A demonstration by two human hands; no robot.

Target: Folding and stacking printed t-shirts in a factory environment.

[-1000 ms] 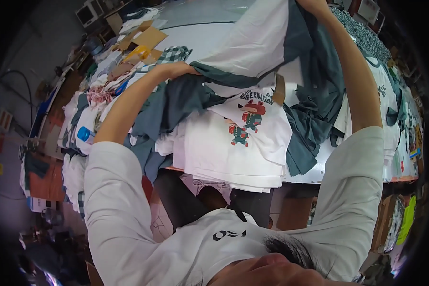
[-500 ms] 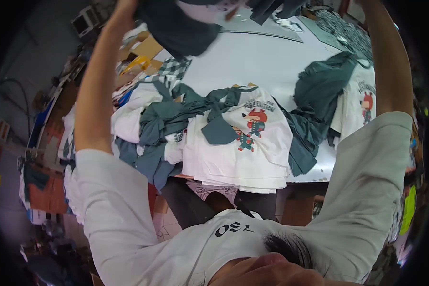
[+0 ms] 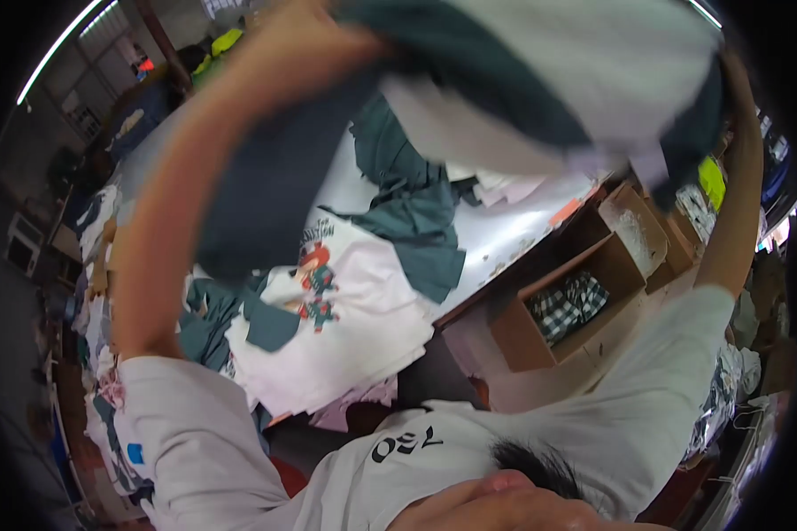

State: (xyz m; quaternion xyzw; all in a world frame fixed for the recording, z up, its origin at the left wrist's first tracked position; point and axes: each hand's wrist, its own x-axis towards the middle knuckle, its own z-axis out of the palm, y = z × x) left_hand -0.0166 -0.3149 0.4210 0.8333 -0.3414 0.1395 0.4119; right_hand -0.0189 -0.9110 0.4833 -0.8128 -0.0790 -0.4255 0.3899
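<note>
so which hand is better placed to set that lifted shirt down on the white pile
Left, probably. The left hand grips the green and white garment above the white shirt pile; the right hand is hidden behind the cloth.

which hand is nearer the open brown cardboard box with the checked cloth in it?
Right. The right hand is raised above the cardboard box, on its side; the left hand is up across the white table.

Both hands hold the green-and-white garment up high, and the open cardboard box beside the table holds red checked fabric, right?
Not quite. In the head view the cardboard box holds black-and-white checked fabric, not red. The left hand does hold the green-and-white garment up high; the right hand is hidden behind it.
</note>
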